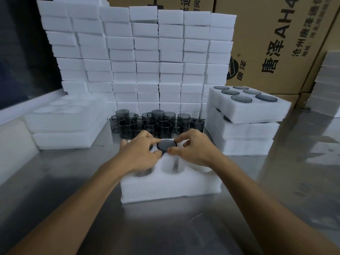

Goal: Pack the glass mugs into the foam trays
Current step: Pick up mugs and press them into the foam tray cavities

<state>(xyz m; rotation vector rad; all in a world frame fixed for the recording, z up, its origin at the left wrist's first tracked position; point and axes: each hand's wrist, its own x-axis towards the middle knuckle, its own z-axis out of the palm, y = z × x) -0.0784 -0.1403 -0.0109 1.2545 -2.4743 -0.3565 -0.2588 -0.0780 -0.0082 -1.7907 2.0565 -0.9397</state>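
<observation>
On the worktop (pixel 77 181), a foam tray (pixel 170 188) sits near the front edge with a dark glass mug (pixel 167 145) sunk in a far-row hole. Left hand (pixel 141 153) and right hand (pixel 193 149) each pinch its rim, grip curled, thumb and forefinger touching the glass. Loose mugs (pixel 156 122) cluster just behind the tray, and a filled tray (pixel 246 105) tops a stack toward the right edge.

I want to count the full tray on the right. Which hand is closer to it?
Right. The right hand is on the near tray's mug, nearer the full tray; the left hand is farther away.
</observation>
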